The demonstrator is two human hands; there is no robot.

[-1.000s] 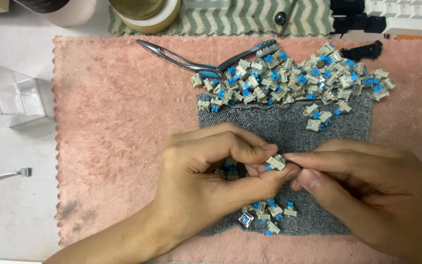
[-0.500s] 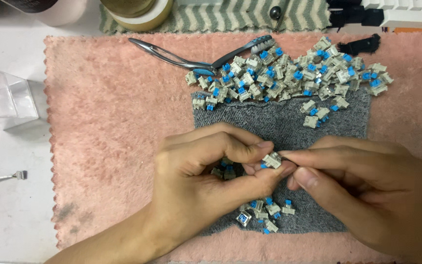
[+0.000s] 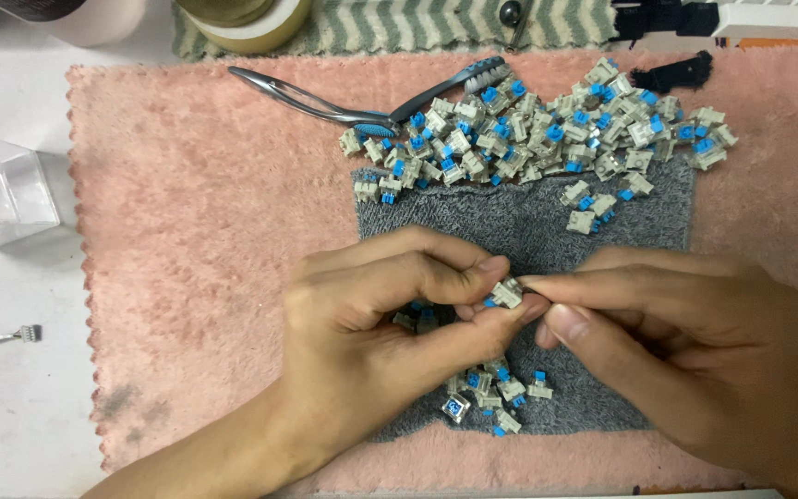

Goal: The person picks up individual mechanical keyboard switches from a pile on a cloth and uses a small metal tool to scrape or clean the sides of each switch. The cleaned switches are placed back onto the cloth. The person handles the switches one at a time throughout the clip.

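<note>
Over the middle of the grey cloth (image 3: 528, 231), both hands meet on one small keyboard switch (image 3: 507, 293) — a beige housing with a blue stem. The left hand (image 3: 371, 333) pinches it between thumb and forefinger, grip closed on the housing, and seems to cup a few more switches in the curled fingers, though those are mostly hidden. The right hand (image 3: 685, 342) comes in from the right of the cloth, its fingertips pressed together at the switch's right side; whether it holds some fine tool there cannot be told.

The switch looks light and rigid, hard plastic with smooth faces — likely to slip or spring away if squeezed unevenly. The flat sides of the housing seem the safest hold, keeping clear of the stem and any thin pins underneath.

Along the far edge of the cloth lies a large heap of switches (image 3: 547, 139), with metal pliers (image 3: 325, 102) at its left end; a small cluster of switches (image 3: 496, 397) sits near the cloth's near edge. Left of the cloth the pink towel (image 3: 196, 231) is bare, offering open room, with a clear plastic box (image 3: 2, 189) further left on the tabletop (image 3: 11, 397).
</note>
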